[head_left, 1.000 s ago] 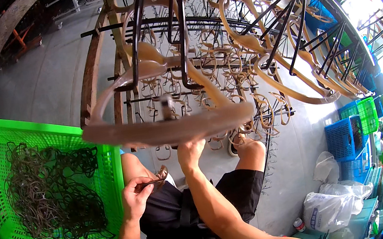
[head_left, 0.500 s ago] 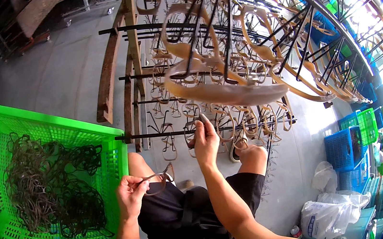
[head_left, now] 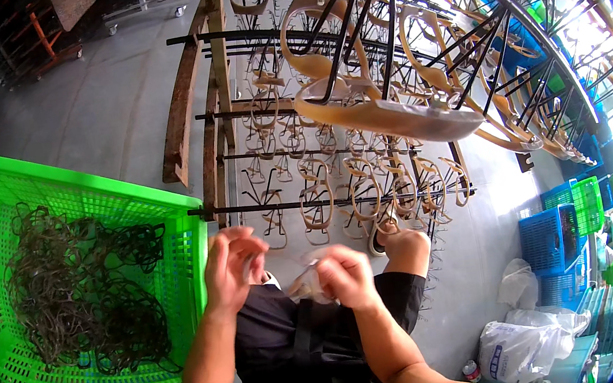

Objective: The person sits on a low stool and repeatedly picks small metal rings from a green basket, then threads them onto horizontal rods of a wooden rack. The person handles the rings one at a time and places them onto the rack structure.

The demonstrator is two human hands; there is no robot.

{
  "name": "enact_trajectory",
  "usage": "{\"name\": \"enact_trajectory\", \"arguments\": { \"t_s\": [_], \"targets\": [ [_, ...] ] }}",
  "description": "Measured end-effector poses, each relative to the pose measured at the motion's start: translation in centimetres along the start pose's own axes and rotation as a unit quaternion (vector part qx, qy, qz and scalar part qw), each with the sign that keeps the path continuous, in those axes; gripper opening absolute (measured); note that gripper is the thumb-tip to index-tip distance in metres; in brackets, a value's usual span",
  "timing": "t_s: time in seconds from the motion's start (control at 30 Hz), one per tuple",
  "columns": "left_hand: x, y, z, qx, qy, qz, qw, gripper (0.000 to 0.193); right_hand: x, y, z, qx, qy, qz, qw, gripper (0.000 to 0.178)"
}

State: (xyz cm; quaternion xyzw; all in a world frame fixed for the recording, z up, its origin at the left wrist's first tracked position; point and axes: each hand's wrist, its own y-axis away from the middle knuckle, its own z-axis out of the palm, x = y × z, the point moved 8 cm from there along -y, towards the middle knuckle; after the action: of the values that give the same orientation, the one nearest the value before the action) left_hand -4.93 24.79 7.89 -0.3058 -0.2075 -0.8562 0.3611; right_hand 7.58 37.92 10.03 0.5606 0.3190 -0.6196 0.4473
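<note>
In front of my lap, my right hand [head_left: 346, 274] is closed on a brownish, see-through eyeglass frame [head_left: 307, 283], which is smeared by motion. To its left, my left hand [head_left: 233, 269] is raised beside the green basket's rim, its fingers loosely curled and apart and slightly blurred. I see no frame in it. A green plastic basket [head_left: 80, 175] on the left holds a tangled heap of dark, thin eyeglass frames [head_left: 57, 294]. Ahead of me, more frames [head_left: 315, 198] hang on the black bars of a wooden rack [head_left: 185, 122].
Large amber frames [head_left: 390, 117] hang close on dark wire prongs under a curved metal bar [head_left: 523, 16] at upper right. Blue crates [head_left: 551, 237], white plastic bags [head_left: 525, 349] and a small bottle [head_left: 471, 370] stand at right. A wheeled rack [head_left: 143, 8] is at the back.
My right hand has drawn back from the rack toward my lap, with a frame in it. My left hand has risen, and the frame it held no longer shows in it.
</note>
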Motion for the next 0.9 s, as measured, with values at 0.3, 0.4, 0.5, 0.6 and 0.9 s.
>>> {"name": "enact_trajectory", "arguments": {
  "t_s": [0.3,0.4,0.5,0.6,0.9],
  "targets": [
    [-8.2,-7.9,2.2,0.113,-0.442,0.183,0.871,0.020,-0.1,-0.4,-6.7,0.290,-0.156,-0.087,0.940,0.022],
    [-7.6,-7.8,2.1,0.086,-0.443,0.107,0.886,0.017,0.8,0.0,-7.3,0.291,-0.161,-0.075,0.940,0.021],
    [-7.7,-8.2,1.6,0.039,-0.419,0.061,0.905,0.022,1.6,0.0,-7.3,0.289,-0.167,-0.054,0.941,0.020],
    [-7.5,-7.9,1.9,0.013,-0.416,0.054,0.908,0.023,2.2,-0.1,-6.9,0.281,-0.173,-0.037,0.943,0.019],
    [-7.3,-5.9,3.3,0.107,-0.428,0.019,0.897,0.026,1.2,-1.0,-4.3,0.270,-0.172,-0.056,0.946,0.023]
  ]
}}
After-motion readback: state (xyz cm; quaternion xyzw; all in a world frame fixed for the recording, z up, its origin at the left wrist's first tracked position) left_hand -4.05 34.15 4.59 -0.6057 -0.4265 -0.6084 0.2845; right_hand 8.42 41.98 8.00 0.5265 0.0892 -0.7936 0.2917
